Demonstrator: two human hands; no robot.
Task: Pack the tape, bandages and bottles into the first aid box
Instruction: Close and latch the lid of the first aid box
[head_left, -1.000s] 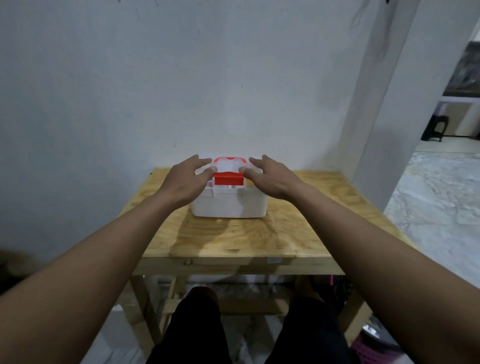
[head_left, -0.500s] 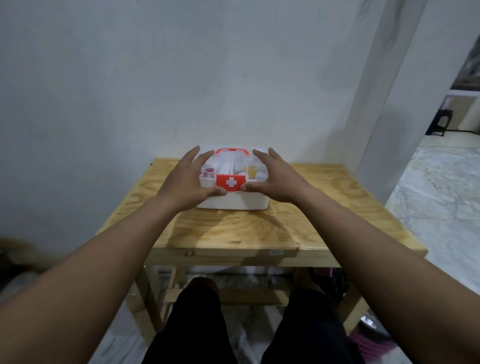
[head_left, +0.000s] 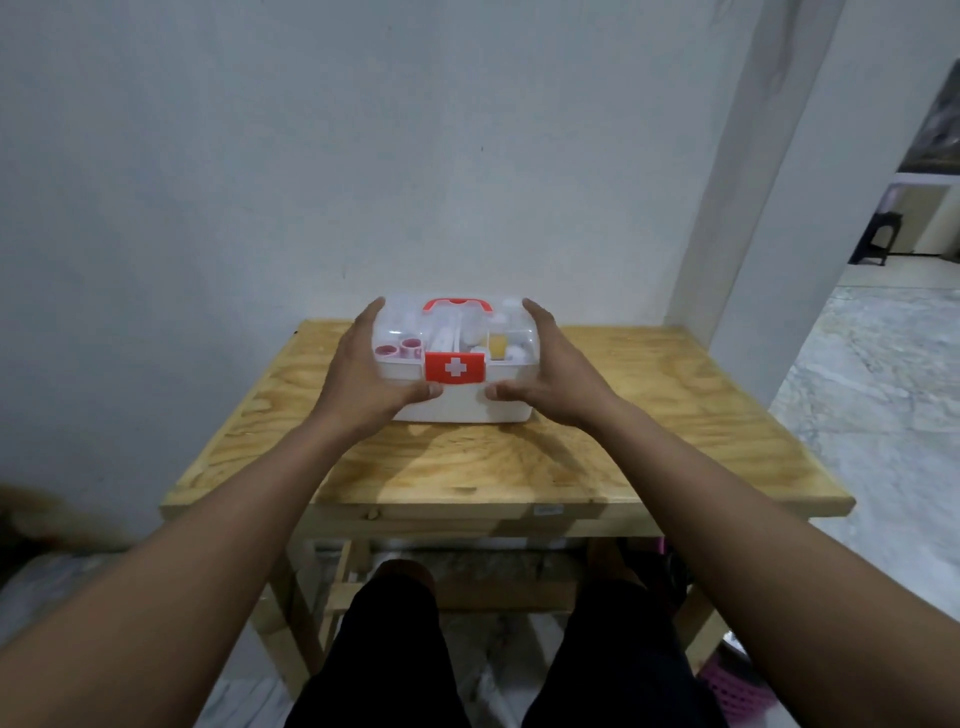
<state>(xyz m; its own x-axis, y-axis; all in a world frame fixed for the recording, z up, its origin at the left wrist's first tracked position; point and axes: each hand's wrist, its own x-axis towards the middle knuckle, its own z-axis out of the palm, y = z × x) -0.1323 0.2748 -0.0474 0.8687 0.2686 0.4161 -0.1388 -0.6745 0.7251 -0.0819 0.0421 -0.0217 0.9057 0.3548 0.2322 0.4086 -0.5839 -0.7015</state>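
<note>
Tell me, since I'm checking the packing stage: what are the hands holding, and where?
Both hands hold the first aid box by its ends: the left hand on the left side, the right hand on the right, thumbs on the front wall below the red latch.

This looked like a room in a home. A small plywood counter (head_left: 623, 415) on plain timber legs stood pushed against a bare, painted white wall (head_left: 363, 156) with faint marks. To the right a white pillar (head_left: 769, 182) edged an opening onto a marble-patterned tiled floor (head_left: 872, 374), where a small dark stool (head_left: 880, 236) stood in the farther room. A pink plastic basket (head_left: 727, 691) sat on the floor beside the counter's legs.
</note>
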